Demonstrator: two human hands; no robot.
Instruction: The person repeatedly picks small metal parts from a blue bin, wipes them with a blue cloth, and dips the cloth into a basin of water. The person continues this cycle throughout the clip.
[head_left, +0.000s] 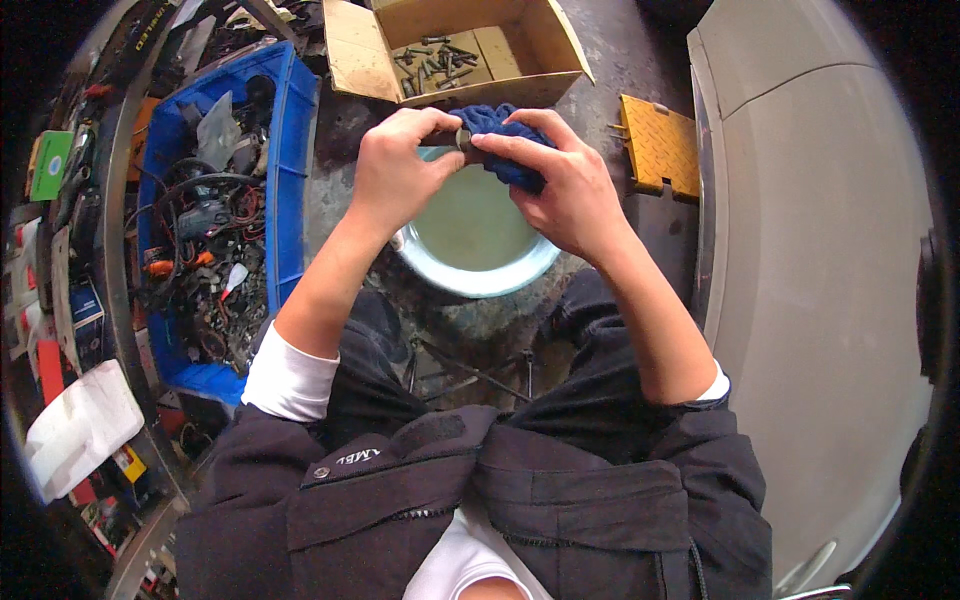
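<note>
Over a pale basin (pixel 478 284) of cloudy water, my two hands come together. My left hand (pixel 395 170) pinches a dark metal bolt (pixel 462 140) between thumb and fingers, its round head toward the right. Bunched in my right hand (pixel 578 190) is a dark blue cloth (pixel 488 116), and the fingertips of that hand press near the bolt's head. Part of the bolt is hidden by my left fingers. Just beyond the hands, an open cardboard box (pixel 490 92) contains several dark bolts (pixel 432 62).
To the left stands a blue plastic crate (pixel 290 170) full of cables and used parts, beside a cluttered metal rack (pixel 115 200). A light-coloured vehicle panel (pixel 800 250) runs along the right. A yellow ramp-like block (pixel 660 148) lies on the floor near it.
</note>
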